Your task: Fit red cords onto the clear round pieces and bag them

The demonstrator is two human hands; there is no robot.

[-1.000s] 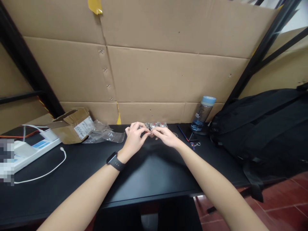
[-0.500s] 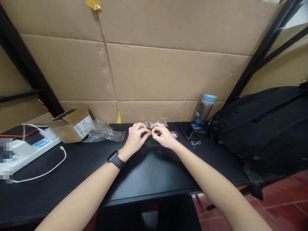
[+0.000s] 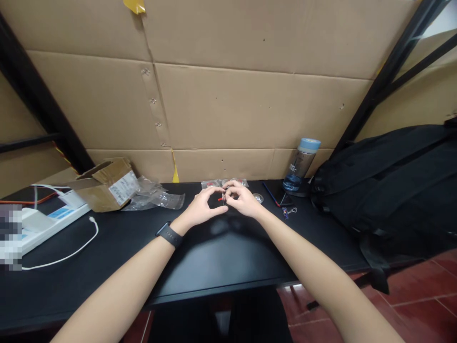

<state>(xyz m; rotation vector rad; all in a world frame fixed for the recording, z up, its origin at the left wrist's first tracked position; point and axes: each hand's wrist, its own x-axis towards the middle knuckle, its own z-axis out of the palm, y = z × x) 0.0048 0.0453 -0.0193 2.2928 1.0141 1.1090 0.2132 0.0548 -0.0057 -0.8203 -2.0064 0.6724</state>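
My right hand (image 3: 242, 199) is closed in a pinch on a small thin object with a red part (image 3: 220, 199), held edge-on above the desk. Its exact kind is too small to make out. Facing it, my left hand (image 3: 204, 207) has thumb and fingers spread in a C shape around the object's left side. The left fingertips come close to the object; whether they touch it I cannot tell. A dark watch (image 3: 169, 234) is on the left wrist. Just right of my right hand lies a clear round piece (image 3: 257, 198). Behind the hands lie small clear packets (image 3: 211, 183) with red bits inside.
An open cardboard box (image 3: 103, 188) and crumpled clear plastic (image 3: 157, 195) stand at left, near a white power strip (image 3: 53, 221) and cable (image 3: 67, 258). At right are a water bottle (image 3: 302, 164), a phone (image 3: 283, 199), a keyring (image 3: 288, 212) and a black backpack (image 3: 385, 190).
My left thumb and fingers have opened apart from a pinch, and the thumb has moved down. The red part now shows between the hands. My right hand keeps its pinch.
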